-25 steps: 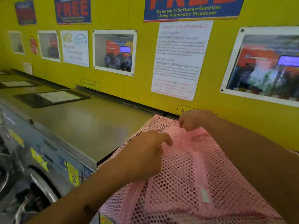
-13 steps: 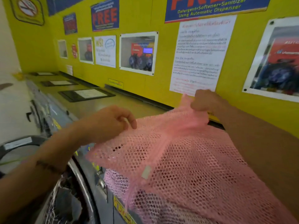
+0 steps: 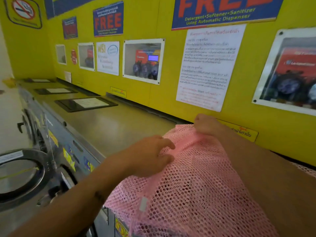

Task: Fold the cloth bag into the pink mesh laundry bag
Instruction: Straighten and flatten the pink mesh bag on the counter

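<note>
Both forearms bare, no sleeves in view; small dark mark point(image 3: 99, 196) on left wrist.

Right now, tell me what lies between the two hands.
In the head view, only a bunched ridge of the pink mesh laundry bag spans from left hand to right hand.

Pink mesh laundry bag point(image 3: 196, 185) lies on the washer top point(image 3: 106, 127). Right hand point(image 3: 207, 125) pinches its far edge; left hand point(image 3: 150, 156) rests on the mesh, fingers loosely curled.
</note>
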